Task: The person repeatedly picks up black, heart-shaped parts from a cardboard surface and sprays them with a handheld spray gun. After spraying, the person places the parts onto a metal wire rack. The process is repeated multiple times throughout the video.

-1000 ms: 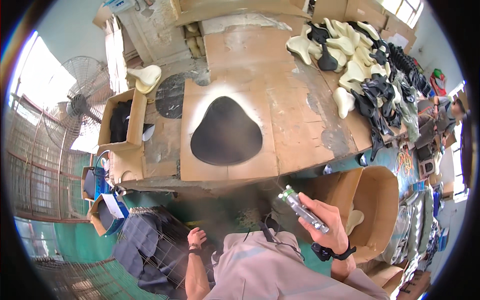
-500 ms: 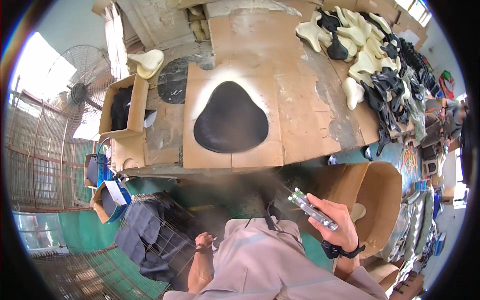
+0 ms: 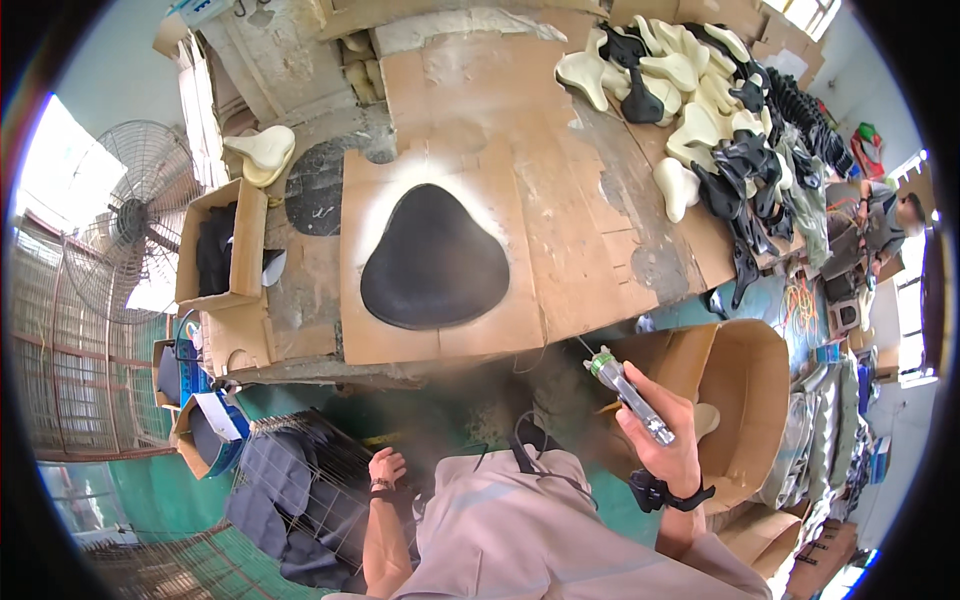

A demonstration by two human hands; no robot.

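My right hand (image 3: 664, 432) is wrapped round a slim metallic spray gun (image 3: 634, 394) with a green ring near its front end, just off the table's near edge. A faint mist hangs by the nozzle. On the table lies a smooth black bicycle-saddle cover piece (image 3: 435, 262), rounded and triangular, its narrow end facing away. Under it is a cardboard sheet (image 3: 400, 346) with white overspray round the piece's far end. My left hand (image 3: 387, 467) hangs low by the wire rack, fingers loosely bent and nothing visible in them.
Cream and black saddle parts (image 3: 690, 95) are heaped at the far right. A box of dark pieces (image 3: 252, 245) and a cream saddle foam (image 3: 262, 150) stand left, near a fan (image 3: 132, 215). A large carton (image 3: 745, 400) sits right; dark sheets (image 3: 285, 480) drape a wire rack. Another person (image 3: 880, 225) sits far right.
The view has shifted, so the table appears farther left and lower. My right hand keeps its hold on the spray gun, now slightly higher. My left hand has risen a little, its fingers looser.
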